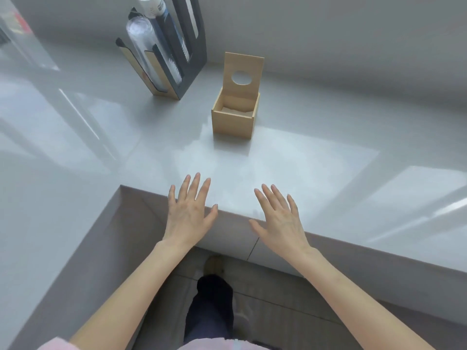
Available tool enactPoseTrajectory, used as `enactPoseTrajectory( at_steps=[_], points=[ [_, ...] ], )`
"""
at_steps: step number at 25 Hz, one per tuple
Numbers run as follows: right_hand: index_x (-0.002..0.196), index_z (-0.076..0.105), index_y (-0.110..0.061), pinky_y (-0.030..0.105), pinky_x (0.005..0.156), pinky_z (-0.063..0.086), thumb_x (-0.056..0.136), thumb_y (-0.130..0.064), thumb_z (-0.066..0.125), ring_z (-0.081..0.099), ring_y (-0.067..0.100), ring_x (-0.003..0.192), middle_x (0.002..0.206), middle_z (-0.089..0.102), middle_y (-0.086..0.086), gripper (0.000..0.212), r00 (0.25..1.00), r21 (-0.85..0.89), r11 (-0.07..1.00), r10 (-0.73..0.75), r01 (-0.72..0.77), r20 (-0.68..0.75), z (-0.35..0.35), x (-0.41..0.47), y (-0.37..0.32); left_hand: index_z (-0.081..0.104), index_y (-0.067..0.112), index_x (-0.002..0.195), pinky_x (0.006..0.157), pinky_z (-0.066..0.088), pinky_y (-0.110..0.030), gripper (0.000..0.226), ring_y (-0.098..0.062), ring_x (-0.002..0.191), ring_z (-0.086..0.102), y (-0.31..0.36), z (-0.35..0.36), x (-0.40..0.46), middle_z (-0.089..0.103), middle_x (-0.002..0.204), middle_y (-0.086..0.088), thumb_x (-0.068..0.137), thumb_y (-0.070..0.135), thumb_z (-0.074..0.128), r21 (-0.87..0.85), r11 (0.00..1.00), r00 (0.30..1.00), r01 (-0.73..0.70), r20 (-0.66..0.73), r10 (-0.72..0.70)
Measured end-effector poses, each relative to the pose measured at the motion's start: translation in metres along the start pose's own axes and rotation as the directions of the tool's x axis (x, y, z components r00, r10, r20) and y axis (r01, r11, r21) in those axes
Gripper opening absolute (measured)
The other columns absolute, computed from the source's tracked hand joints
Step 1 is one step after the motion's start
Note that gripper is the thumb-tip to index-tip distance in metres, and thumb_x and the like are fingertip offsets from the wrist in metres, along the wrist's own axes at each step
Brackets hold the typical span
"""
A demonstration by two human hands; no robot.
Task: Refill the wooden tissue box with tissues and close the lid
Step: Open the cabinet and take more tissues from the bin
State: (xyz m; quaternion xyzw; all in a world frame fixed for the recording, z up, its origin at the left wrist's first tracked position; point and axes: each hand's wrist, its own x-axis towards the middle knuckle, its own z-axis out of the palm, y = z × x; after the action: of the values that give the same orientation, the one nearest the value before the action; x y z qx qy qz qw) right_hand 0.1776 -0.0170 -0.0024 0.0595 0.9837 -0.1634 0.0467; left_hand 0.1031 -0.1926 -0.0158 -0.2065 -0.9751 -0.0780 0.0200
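Two bare hands hover palm-down above the near edge of the grey counter (290, 157): our left hand (188, 215) and right hand (280, 219) both have fingers spread wide and flat, holding nothing. We judge this an idle, ready posture, since neither hand is close to the task's object. The wooden tissue box (233, 120) stands farther back near the middle of the counter, well apart from both hands, with its lid (242, 72) swung upright at the far side, presumably left open so that tissues can be dropped in from above; the round dispensing hole in the lid faces us. Inside, we make out only a pale patch low down and cannot tell whether it is tissue or bare floor. No tissue supply shows anywhere. To the far left a dark cup dispenser (164, 46) leans against the wall, its top cut off by the frame, and the left margin is blurred.
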Motion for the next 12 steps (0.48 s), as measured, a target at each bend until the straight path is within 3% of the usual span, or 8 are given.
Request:
enactPoseTrajectory(
  at_steps=[4, 12],
  points=[
    [0.147, 0.012, -0.02, 0.039, 0.119, -0.004, 0.093, -0.036, 0.042, -0.003, 0.016, 0.147, 0.159, 0.006, -0.001, 0.063, 0.999, -0.012, 0.999, -0.031, 0.031, 0.013, 0.013, -0.03, 0.001, 0.054, 0.006, 0.125, 0.099, 0.035, -0.059, 0.061, -0.036, 0.123, 0.051, 0.005, 0.011, -0.042, 0.055, 0.132, -0.018, 0.079, 0.04, 0.034, 0.031, 0.999, 1.0, 0.017, -0.017, -0.017],
    [0.147, 0.016, -0.019, 0.035, 0.117, -0.005, 0.093, -0.034, 0.044, 0.002, 0.016, 0.147, 0.158, 0.011, 0.0, 0.063, 0.997, 0.029, 0.996, -0.08, 0.08, 0.017, 0.045, -0.049, 0.003, 0.06, 0.008, 0.12, 0.092, 0.044, -0.056, 0.059, -0.03, 0.116, 0.059, 0.01, 0.042, -0.071, 0.063, 0.124, -0.013, 0.076, 0.04, 0.035, 0.078, 0.997, 1.0, -0.004, -0.003, 0.004]
  ],
)
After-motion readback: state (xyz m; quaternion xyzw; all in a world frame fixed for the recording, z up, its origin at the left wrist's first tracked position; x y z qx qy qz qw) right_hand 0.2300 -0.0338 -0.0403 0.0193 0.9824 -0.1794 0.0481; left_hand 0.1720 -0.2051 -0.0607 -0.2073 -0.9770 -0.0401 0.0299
